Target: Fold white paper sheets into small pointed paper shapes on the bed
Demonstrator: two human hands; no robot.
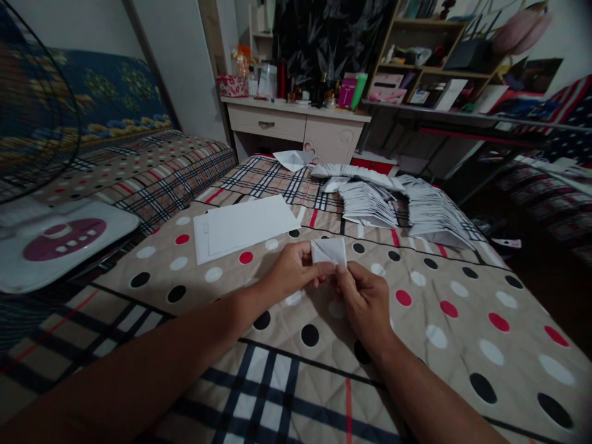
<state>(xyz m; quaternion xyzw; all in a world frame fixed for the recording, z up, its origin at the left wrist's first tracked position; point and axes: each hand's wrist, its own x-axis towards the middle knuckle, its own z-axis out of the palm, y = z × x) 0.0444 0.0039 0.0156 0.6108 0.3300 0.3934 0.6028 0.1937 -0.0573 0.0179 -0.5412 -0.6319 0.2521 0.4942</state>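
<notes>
A small folded piece of white paper (329,250) is held up between my two hands, over the polka-dot bedspread. My left hand (296,265) pinches its left side, with the thumb lying along the lower edge. At the lower right corner, my right hand (363,293) grips the paper between thumb and fingers. Some fingertips are hidden behind the paper. Beyond my left hand lie flat white sheets (250,225), one overlapping another. Farther off to the right are rows of folded white papers, one nearer row (367,203) and another (435,213) beside it.
A folded white paper (293,160) and a long row of folded pieces (356,174) lie at the bed's far end. Behind stands a white dresser (296,120) crowded with bottles and boxes. A fan (65,237) is at left, a shelved desk (425,111) at right.
</notes>
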